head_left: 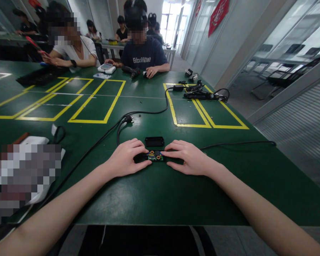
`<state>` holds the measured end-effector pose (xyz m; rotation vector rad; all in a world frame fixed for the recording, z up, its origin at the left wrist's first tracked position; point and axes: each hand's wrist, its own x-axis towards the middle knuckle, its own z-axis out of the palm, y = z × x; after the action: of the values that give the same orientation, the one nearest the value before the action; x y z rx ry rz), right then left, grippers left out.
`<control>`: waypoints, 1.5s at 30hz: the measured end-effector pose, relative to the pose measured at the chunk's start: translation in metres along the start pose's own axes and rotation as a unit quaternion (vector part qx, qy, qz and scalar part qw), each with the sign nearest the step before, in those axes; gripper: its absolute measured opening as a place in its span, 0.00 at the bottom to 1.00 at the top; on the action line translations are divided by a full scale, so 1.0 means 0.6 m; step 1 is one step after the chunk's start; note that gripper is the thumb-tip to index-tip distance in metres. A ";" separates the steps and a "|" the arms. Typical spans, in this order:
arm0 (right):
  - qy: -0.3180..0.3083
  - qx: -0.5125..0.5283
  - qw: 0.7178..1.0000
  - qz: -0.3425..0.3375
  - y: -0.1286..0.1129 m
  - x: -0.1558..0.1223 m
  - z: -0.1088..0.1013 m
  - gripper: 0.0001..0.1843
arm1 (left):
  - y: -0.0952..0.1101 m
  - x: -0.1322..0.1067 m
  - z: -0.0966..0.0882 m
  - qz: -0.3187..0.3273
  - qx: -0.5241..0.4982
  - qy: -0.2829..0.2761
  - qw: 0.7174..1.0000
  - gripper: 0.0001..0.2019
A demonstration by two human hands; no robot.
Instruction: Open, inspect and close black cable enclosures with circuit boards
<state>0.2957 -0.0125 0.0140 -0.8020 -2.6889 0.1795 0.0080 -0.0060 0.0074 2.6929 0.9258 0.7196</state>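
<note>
A small green circuit board (155, 156) with copper-coloured ring coils lies on the table between my two hands, seemingly seated in a black casing. My left hand (128, 157) grips its left end, with the thumb at the near edge and the fingers at the far edge. At the right end, my right hand (188, 157) holds it with the index finger on the far corner and the thumb by the near corner. Just beyond the board rests an empty black rectangular cover (154, 141). Black cables pass beside both hands, partly hidden by them.
A black cable with a plug (128, 119) crosses the green table (170, 199). Bundled black cables (202, 94) lie at the back right, inside yellow tape outlines. A power drill (132, 72) lies before a person (145, 53) opposite. A blurred-out object (24, 177) is at left.
</note>
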 end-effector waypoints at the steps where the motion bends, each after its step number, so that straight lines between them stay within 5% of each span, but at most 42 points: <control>1: 0.010 0.004 1.000 0.001 0.001 -0.001 0.001 0.16 | -0.001 -0.001 0.002 -0.005 0.001 0.009 1.000 0.13; 4: 0.077 0.017 0.996 0.032 0.007 -0.002 0.009 0.17 | -0.005 -0.004 0.009 -0.028 0.016 0.025 0.999 0.25; 8: 0.120 -0.003 0.984 0.130 0.014 0.003 0.028 0.24 | -0.008 -0.007 0.020 -0.041 0.049 -0.024 0.998 0.37; 13: 0.082 0.030 0.986 0.145 0.018 0.014 0.050 0.18 | -0.006 -0.007 0.023 -0.053 0.034 -0.030 0.998 0.27; 23: 0.165 0.254 0.937 0.172 0.011 0.024 0.053 0.03 | -0.010 -0.010 0.025 -0.035 -0.037 -0.006 0.999 0.21; 25: 0.178 0.300 0.920 0.181 0.010 0.024 0.055 0.01 | -0.010 -0.012 0.023 -0.036 -0.051 -0.003 0.998 0.22; 30: 0.182 0.393 0.875 0.217 0.015 0.020 0.057 0.15 | -0.009 -0.014 0.021 -0.037 -0.078 0.008 0.996 0.35; 41: 0.187 0.430 0.849 0.244 0.014 0.018 0.058 0.12 | -0.001 -0.009 0.018 -0.024 -0.108 0.027 0.993 0.41; 45: 0.210 0.397 0.866 0.218 0.009 0.019 0.051 0.08 | 0.000 -0.009 0.020 -0.018 -0.112 0.030 0.993 0.40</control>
<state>0.2792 -0.0025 -0.0128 -0.9873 -1.7302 1.0087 0.0102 -0.0099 -0.0050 2.4665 0.8500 0.8467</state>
